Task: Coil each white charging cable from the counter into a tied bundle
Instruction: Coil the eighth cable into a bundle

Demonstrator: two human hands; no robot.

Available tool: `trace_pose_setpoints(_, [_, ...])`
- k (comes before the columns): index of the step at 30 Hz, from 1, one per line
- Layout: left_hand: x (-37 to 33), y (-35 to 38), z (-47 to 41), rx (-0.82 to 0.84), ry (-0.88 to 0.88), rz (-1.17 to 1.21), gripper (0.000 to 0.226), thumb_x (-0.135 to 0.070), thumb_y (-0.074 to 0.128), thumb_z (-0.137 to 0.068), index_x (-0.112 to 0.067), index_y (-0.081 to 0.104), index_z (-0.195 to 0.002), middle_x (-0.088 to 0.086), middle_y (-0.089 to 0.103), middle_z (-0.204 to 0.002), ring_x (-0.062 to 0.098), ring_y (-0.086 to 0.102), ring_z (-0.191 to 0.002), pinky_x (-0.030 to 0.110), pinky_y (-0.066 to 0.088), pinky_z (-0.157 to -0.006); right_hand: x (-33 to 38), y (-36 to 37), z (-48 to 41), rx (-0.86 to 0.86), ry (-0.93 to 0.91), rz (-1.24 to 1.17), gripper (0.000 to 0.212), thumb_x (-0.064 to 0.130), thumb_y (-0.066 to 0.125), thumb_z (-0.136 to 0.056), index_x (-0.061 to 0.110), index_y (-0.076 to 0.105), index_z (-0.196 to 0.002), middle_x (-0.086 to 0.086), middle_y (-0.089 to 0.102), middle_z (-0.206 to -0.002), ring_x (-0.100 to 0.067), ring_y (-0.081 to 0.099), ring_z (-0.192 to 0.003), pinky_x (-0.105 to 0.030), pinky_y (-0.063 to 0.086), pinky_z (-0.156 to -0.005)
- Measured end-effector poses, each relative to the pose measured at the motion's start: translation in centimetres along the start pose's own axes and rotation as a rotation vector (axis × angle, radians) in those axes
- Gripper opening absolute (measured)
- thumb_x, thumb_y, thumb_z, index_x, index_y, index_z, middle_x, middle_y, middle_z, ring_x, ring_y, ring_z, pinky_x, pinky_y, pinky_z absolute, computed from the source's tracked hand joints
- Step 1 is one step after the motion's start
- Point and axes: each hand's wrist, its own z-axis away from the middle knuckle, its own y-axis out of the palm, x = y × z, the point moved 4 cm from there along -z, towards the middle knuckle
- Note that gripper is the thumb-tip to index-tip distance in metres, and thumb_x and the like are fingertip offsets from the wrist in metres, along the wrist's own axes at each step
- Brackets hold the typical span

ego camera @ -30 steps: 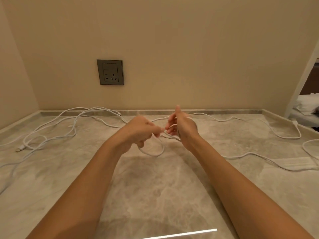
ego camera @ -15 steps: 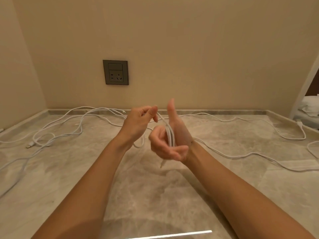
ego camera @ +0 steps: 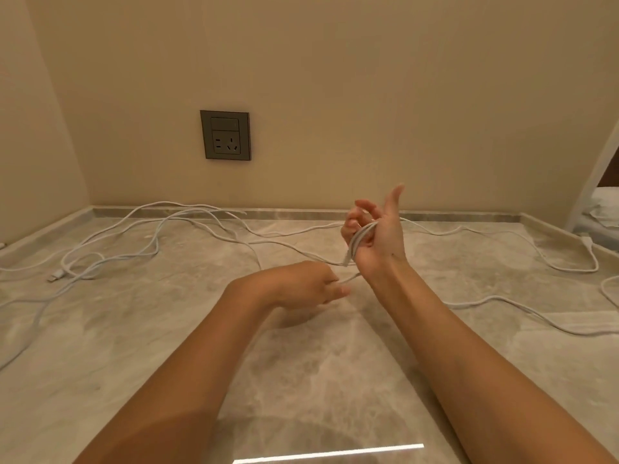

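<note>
My right hand (ego camera: 385,234) is raised above the counter, palm toward me, with several turns of a white charging cable (ego camera: 360,241) wound around it. My left hand (ego camera: 310,286) sits lower and to the left, pinching the strand that runs down from the coil. The same cable's free length trails across the marble counter (ego camera: 301,363) to the right. Another white cable (ego camera: 150,242) lies loose in long loops at the back left, its plug end (ego camera: 55,275) lying flat on the stone.
A grey wall socket (ego camera: 225,134) is set in the beige wall behind the counter. A low stone lip (ego camera: 301,214) runs along the back edge. More cable loops (ego camera: 569,259) lie at the far right, next to a doorway showing white bedding (ego camera: 603,216).
My left hand has dropped from beside the right hand's fingers to below it, drawing the strand down. My right hand has risen and shifted right with more cable wound on it.
</note>
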Motion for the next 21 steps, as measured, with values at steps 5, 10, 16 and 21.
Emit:
trace_pose_setpoints(5, [1.3,-3.3,1.3,-0.321,-0.026,0.053,0.04,-0.033,0.059,-0.088,-0.019,0.054,-0.05,-0.006,0.042,-0.046,0.007,0.036,-0.043,0.024,0.03,-0.05,-1.0,-1.0,0.0,0.052,-0.015,0.9,0.062,0.061,0.032,-0.091,0.012,0.045,-0.056,-0.003,0.052,-0.045,-0.013,0.046,-0.036,-0.021,0.037,-0.04])
trace_pose_setpoints(10, [1.9,-5.6,2.9,-0.56,0.019,0.229,0.026,-0.024,0.061,-0.087,-0.022,0.063,-0.061,-0.005,0.057,-0.061,0.012,0.055,-0.067,0.027,0.043,-0.066,-3.1,-0.3,0.8,0.323,0.309,1.048,0.087,0.077,0.011,-0.081,0.006,0.051,-0.051,-0.008,0.054,-0.047,-0.015,0.049,-0.039,-0.021,0.04,-0.043])
trace_pose_setpoints(16, [3.1,-6.0,2.5,-0.754,-0.016,0.158,0.027,-0.033,0.052,-0.092,-0.027,0.052,-0.065,-0.011,0.049,-0.067,0.019,0.045,-0.089,0.031,0.025,-0.082,-5.5,1.0,4.0,0.912,0.778,0.651,0.108,0.086,-0.006,-0.065,0.0,0.057,-0.049,-0.014,0.057,-0.049,-0.008,0.037,-0.026,-0.012,0.029,-0.029])
trace_pose_setpoints(21, [3.2,-4.0,0.9,-0.624,0.075,0.44,0.033,-0.052,0.044,-0.085,-0.032,0.052,-0.06,-0.015,0.052,-0.059,0.02,0.046,-0.08,0.042,0.036,-0.082,-5.7,3.9,5.6,1.244,0.865,-0.123,0.106,0.083,0.017,-0.072,-0.012,0.064,-0.073,-0.027,0.065,-0.069,-0.015,0.06,-0.04,-0.016,0.038,-0.034])
